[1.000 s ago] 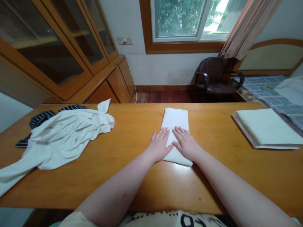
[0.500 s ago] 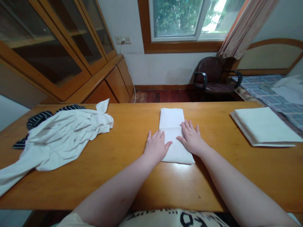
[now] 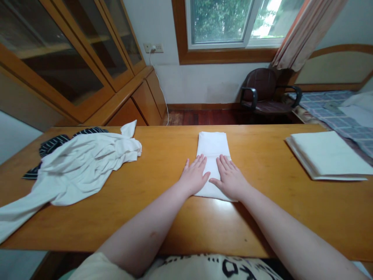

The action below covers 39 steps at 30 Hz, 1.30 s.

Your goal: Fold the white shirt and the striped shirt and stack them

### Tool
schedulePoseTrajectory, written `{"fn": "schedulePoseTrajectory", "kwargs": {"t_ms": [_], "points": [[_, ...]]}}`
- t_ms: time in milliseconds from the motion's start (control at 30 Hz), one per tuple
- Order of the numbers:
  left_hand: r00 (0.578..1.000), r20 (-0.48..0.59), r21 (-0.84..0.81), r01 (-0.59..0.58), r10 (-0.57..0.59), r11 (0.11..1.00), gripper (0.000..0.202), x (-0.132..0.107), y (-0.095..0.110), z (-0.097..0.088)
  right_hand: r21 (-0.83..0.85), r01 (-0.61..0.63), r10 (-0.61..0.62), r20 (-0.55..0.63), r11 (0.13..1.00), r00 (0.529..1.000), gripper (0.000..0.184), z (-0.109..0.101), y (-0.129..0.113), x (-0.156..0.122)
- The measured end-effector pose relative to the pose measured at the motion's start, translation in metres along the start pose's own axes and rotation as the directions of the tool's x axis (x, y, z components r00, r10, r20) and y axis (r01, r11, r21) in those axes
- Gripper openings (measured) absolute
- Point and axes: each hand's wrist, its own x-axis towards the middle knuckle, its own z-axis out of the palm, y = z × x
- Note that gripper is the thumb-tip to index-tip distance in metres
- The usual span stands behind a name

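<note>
One bare left hand [image 3: 193,178] and one bare right hand [image 3: 231,179] rest open, palms down, gripping nothing, over the left and right edges of a folded white fabric rectangle [image 3: 213,144] at the centre of the frame, on an orange-brown wooden desk [image 3: 163,167]. A crumpled white fabric garment [image 3: 84,165] lies at left, overlapping dark striped cloth [image 3: 54,145]; a flat off-white stack [image 3: 329,153] lies at right.

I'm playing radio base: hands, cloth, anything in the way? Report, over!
Left hand, right hand: open, on the cloth. Cloth: folded, flat. Not in the way: shirt, left; white stack, right.
</note>
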Motion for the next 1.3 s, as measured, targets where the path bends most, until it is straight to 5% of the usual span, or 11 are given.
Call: {"fn": "schedulePoseTrajectory", "kwargs": {"t_ms": [300, 500, 633, 700, 767, 867, 1033, 1200, 1300], "points": [[1.000, -0.009, -0.028, -0.014, 0.014, 1.000, 0.061, 0.000, -0.002, 0.001, -0.017, -0.107, 0.107, -0.010, 0.994, 0.994, 0.093, 0.002, 0.005, -0.001], [0.998, 0.017, -0.058, -0.056, 0.057, 0.997, 0.063, 0.002, -0.010, -0.002, 0.005, -0.107, 0.106, 0.122, 0.994, 0.987, 0.078, -0.007, 0.035, 0.007], [0.996, -0.007, -0.082, -0.092, 0.091, 0.992, 0.060, -0.002, -0.010, -0.009, -0.034, -0.170, 0.170, -0.009, 0.985, 0.985, 0.081, -0.015, 0.030, 0.006], [0.992, -0.056, -0.076, -0.119, 0.115, 0.990, 0.056, -0.005, -0.004, -0.010, -0.017, -0.081, 0.080, -0.077, 0.997, 0.994, 0.082, -0.018, 0.019, 0.003], [0.985, -0.045, -0.063, -0.170, 0.167, 0.983, 0.055, -0.008, 0.001, -0.009, 0.046, 0.096, -0.096, -0.018, 0.994, 0.995, 0.088, -0.018, 0.011, 0.000], [0.977, 0.058, -0.036, -0.202, 0.204, 0.979, 0.069, -0.008, 0.002, -0.006, 0.153, 0.219, -0.244, 0.170, 0.964, 0.955, 0.114, -0.018, 0.011, -0.001], [0.975, 0.185, -0.006, -0.127, 0.126, 0.992, 0.120, 0.000, -0.020, -0.003, 0.160, 0.092, -0.143, 0.350, 0.983, 0.926, 0.140, -0.020, 0.026, -0.003], [0.961, 0.246, -0.012, -0.124, 0.123, 0.992, 0.135, -0.002, -0.032, -0.010, 0.183, 0.088, -0.152, 0.375, 0.979, 0.915, 0.150, -0.021, 0.034, -0.008], [0.951, 0.264, -0.055, -0.151, 0.160, 0.987, 0.128, -0.007, -0.034, -0.019, 0.238, 0.115, -0.188, 0.309, 0.964, 0.932, 0.131, -0.024, 0.040, -0.006]]}}
